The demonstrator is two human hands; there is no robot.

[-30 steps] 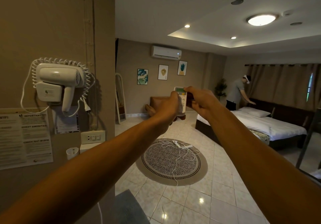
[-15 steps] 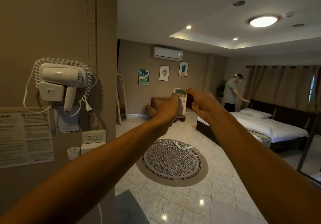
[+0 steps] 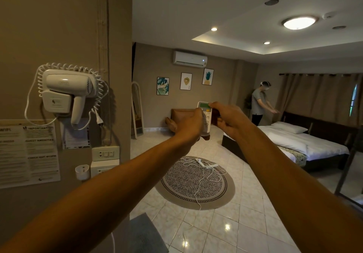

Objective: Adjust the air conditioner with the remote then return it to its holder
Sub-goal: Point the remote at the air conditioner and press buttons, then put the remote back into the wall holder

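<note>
**Remote held at frame centre, two hands**

One white remote (image 3: 205,115), a slim plastic rectangle, stands long axis near-vertical, green display uppermost. The left hand (image 3: 191,126) wraps its lower body; the right hand (image 3: 228,118) pinches the top edge. One white air conditioner (image 3: 190,59) hangs above; one empty cup-shaped holder (image 3: 82,172) sits lower left.

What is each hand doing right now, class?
Left hand: closed around the remote, holding it up.
Right hand: fingers curled, fingertips on the remote's top near its screen.

Remote (image 3: 205,113) between both hands (image 3: 189,125)
</note>
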